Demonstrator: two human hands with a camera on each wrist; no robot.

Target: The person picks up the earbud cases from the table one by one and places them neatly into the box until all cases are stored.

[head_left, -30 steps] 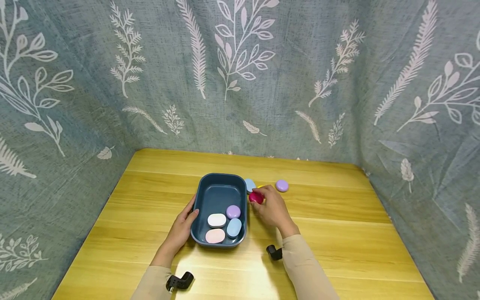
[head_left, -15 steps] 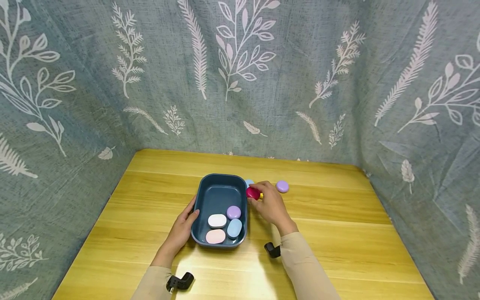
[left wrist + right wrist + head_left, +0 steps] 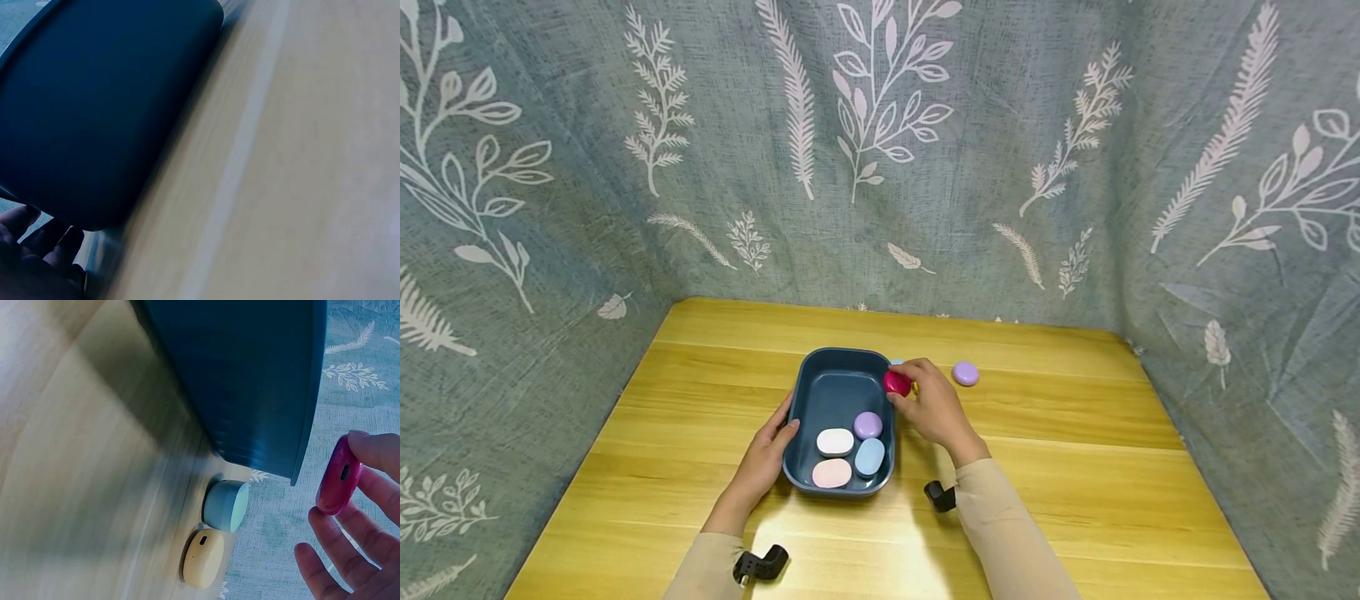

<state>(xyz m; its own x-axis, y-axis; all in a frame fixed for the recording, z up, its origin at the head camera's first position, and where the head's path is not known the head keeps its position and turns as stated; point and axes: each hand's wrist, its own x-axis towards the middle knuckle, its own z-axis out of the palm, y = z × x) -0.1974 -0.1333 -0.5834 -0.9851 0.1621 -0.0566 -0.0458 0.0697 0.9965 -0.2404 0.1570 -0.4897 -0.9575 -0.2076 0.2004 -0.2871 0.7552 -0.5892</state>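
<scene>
My right hand (image 3: 932, 407) pinches a glossy crimson earbud case (image 3: 897, 383) between thumb and fingertips, at the right rim of a dark blue rectangular bin (image 3: 842, 388). In the right wrist view, a small dark slot shows on the edge of that case (image 3: 339, 475), which is held apart from the bin's wall. My left hand (image 3: 763, 457) grips the bin's left side, thumb on the rim and fingers along the outer wall. Inside the bin's near half lie a white case (image 3: 835, 442), a pink case (image 3: 831, 473), a purple case (image 3: 868, 425) and a light blue case (image 3: 869, 457).
Beyond my right hand, another purple case (image 3: 966, 373) lies on the wooden table (image 3: 1075, 417). A light blue case (image 3: 226, 506) and a yellow case (image 3: 204, 558) sit close together beside the bin, mostly hidden in the head view. Patterned cloth (image 3: 880, 250) surrounds the table.
My right hand has lifted the crimson case off the table and carried it leftward to the bin's rim. My left hand and the bin stay in place.
</scene>
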